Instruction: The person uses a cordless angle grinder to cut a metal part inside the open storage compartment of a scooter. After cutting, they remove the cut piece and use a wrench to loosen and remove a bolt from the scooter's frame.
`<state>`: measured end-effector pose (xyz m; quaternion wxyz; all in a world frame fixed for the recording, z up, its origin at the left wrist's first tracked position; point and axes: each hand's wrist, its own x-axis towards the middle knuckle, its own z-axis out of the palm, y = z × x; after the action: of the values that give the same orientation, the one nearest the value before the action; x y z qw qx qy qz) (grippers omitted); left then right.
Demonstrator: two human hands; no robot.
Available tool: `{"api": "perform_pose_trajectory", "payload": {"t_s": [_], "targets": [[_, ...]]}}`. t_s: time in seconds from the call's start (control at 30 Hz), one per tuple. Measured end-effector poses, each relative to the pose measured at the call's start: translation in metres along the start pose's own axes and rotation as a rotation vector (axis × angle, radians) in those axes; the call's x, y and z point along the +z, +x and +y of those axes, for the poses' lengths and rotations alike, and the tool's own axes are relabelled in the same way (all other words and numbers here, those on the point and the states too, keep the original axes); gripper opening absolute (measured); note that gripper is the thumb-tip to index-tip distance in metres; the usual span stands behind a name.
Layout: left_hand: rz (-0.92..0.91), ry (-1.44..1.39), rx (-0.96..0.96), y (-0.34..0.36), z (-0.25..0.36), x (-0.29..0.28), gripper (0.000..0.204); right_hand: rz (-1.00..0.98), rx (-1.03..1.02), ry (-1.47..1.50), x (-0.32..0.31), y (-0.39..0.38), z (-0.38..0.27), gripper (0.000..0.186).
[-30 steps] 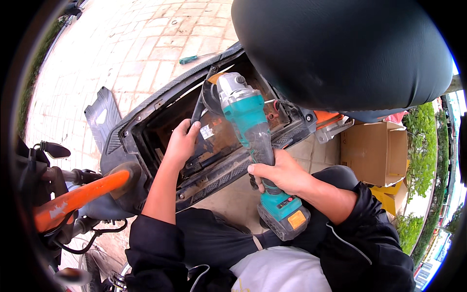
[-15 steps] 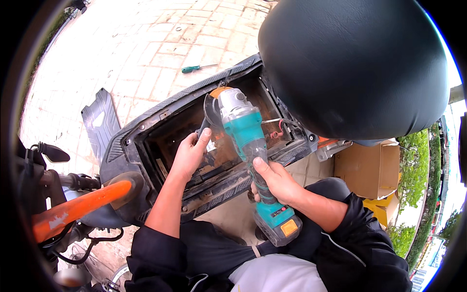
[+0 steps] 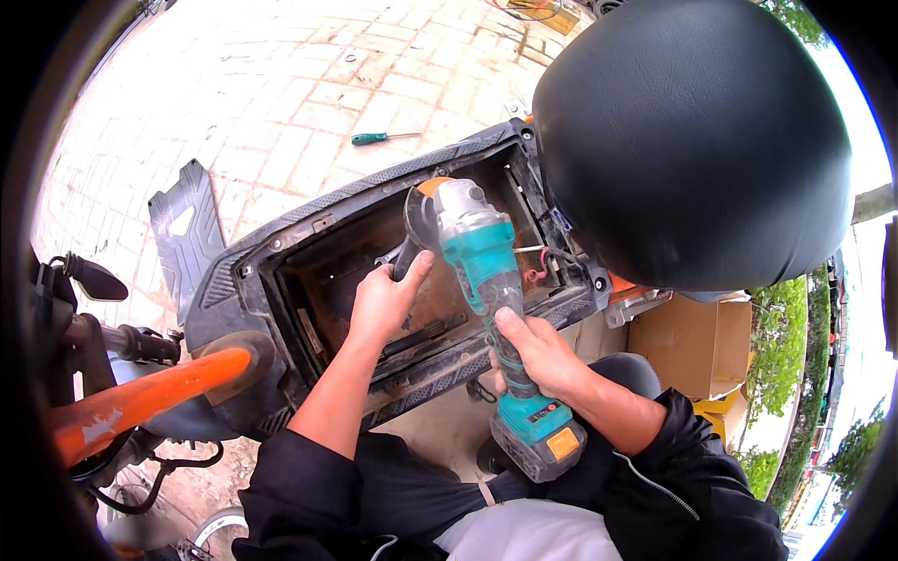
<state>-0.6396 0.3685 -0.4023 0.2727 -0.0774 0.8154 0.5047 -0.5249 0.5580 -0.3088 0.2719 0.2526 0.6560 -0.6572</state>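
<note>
Taking the middle of the teal angle grinder (image 3: 485, 257) as the centre of a clock, the tool slants with its silver head (image 3: 463, 206) toward 12 and its dark battery pack (image 3: 547, 447) toward 5, over the open compartment (image 3: 327, 252) of a black vehicle body. The right hand (image 3: 538, 351), at about 4 o'clock, has its grip wrapped round the tool's narrow rear section, thumb along the top. The left hand (image 3: 388, 299), at 9 o'clock, has its grip pinching a dark bar-like piece (image 3: 409, 257) between thumb and fingers; that piece runs up to the black guard (image 3: 421, 215) by the head, and whether the two are joined I cannot tell. An orange-brown disc (image 3: 434, 186) peeks out above the guard, near the compartment's far rim; whether it touches anything is hidden. A red lead (image 3: 536, 273) lies inside the compartment just beside the tool, toward 2. A green-handled screwdriver (image 3: 370, 138) rests on the pale paving (image 3: 281, 103) at 11 o'clock, and a grey ribbed panel (image 3: 192, 238) lies between 9 and 10. The padded black seat (image 3: 692, 140) looms between 1 and 2, a cardboard box (image 3: 678, 341) stands at 3 with the green hedge (image 3: 779, 337) beyond it, and a scuffed orange tube (image 3: 150, 393) enters between 8 and 9.
</note>
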Motion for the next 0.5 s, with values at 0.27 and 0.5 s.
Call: {"api": "perform_pose_trajectory", "payload": {"t_s": [0.27,0.5], "targets": [[0.050,0.036,-0.039,-0.001,0.001,0.006,0.087,0.018,0.015,-0.037,0.004,-0.002,-0.008,0.060],[0.053,0.026,-0.081,0.000,0.000,0.009,0.086,0.018,0.007,-0.048,0.004,0.003,-0.001,0.057]]}}
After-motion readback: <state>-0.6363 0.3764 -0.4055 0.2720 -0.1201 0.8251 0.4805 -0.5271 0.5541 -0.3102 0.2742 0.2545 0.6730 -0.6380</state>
